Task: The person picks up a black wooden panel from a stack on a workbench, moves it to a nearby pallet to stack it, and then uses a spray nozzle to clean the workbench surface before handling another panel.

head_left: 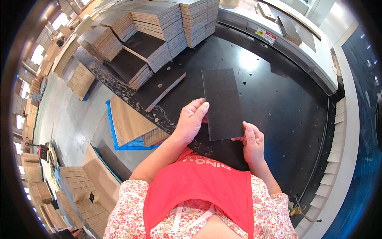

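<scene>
A dark rectangular board (223, 105) is held up between my two hands, over the near part of a black table (274, 95). My left hand (191, 119) pinches its left edge, with the thumb on the front face. At the lower right corner, my right hand (251, 141) grips the board between thumb and fingers. The fingertips behind the board are hidden. To the left of it, a narrow strip of board (166, 92) lies on the black surface near two small round holes.
Tall stacks of dark-faced boards (157, 24) with pale cut edges fill the table's far left. A white machine beam (278, 38) with a warning label runs along the back. Wood panels on a blue pallet (127, 123) stand on the floor at left. An air gun (298, 209) hangs at lower right.
</scene>
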`<control>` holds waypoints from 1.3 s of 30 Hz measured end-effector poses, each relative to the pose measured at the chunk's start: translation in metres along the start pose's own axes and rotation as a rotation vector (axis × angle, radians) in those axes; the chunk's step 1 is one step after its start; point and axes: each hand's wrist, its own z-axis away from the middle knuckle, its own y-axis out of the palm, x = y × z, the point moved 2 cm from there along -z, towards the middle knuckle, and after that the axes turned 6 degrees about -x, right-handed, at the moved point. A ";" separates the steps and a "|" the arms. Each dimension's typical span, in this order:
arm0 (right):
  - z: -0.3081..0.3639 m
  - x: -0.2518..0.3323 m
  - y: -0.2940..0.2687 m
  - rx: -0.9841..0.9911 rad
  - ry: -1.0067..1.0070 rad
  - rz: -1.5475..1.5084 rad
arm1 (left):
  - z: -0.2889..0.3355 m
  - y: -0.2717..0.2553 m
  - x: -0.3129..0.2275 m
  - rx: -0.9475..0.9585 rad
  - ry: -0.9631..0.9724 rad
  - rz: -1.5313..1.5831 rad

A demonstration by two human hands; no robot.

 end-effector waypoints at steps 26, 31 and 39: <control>-0.031 0.055 -0.076 -0.640 -0.747 1.747 | 0.014 -0.044 0.004 -0.343 0.740 -1.245; -0.034 0.051 -0.075 -0.609 -0.671 1.740 | 0.017 -0.040 0.003 -0.376 0.794 -1.330; -0.036 0.047 -0.078 -0.623 -0.677 1.722 | 0.014 -0.042 0.006 -0.372 0.728 -1.395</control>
